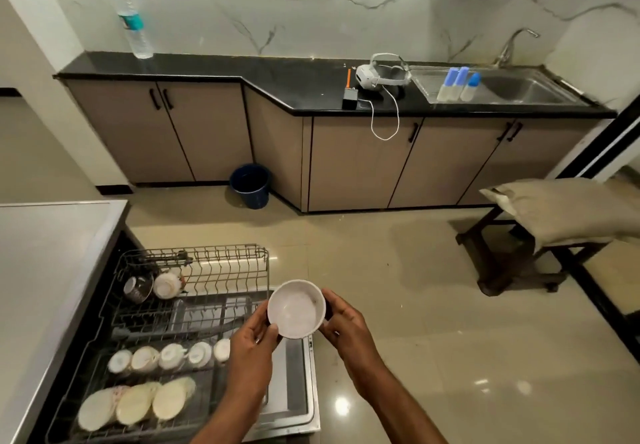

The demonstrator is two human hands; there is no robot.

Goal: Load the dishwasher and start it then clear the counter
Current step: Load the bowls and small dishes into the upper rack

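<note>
Both hands grip white bowl; plates in lower rack.

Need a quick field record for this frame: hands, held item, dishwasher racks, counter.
held item: white bowl, upright, open side up, above the open dishwasher door
left hand: grips the bowl's left rim
right hand: grips the bowl's right rim
upper rack: pulled out, two bowls at its left, rest bare
lower rack: row of cups, plates on edge
counter: water bottle, headset with white cable, small black box
sink: three blue-capped bottles
</note>
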